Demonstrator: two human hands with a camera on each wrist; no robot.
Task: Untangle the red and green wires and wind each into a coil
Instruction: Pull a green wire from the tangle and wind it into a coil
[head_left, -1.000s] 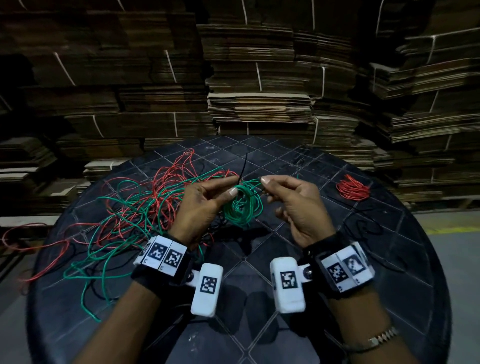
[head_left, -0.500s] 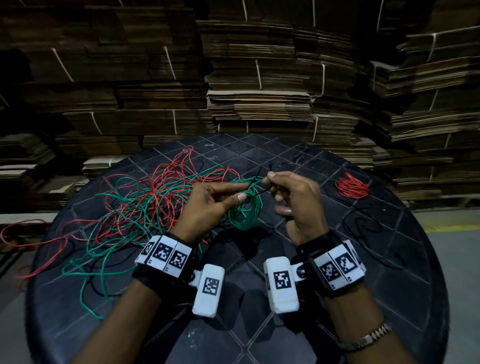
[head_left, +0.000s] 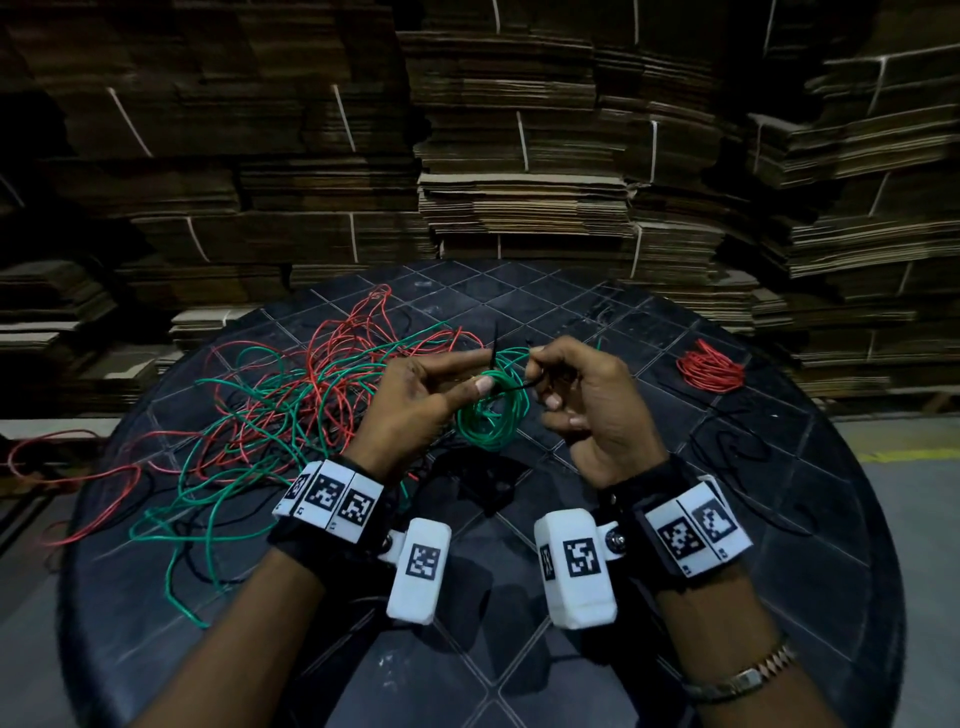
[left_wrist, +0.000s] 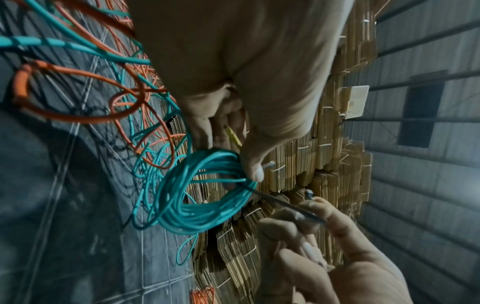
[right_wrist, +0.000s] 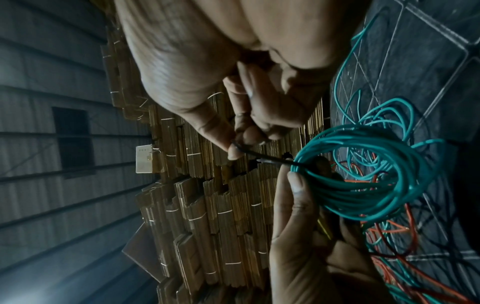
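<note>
Green coil (head_left: 493, 410) — left-hand (head_left: 415, 400) fingers

A round dark counter (head_left: 649, 332) with a diamond grid carries a loose tangle of red and green wires (head_left: 291, 410) on its left half. A small red coil (head_left: 709, 366) lies near its right rim, well apart.

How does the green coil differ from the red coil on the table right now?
The green coil is held up in the left hand, while the red coil lies untouched on the table. A black tie, pinched by the right hand, runs to the green coil; none shows on the red. Both are wound.
</note>
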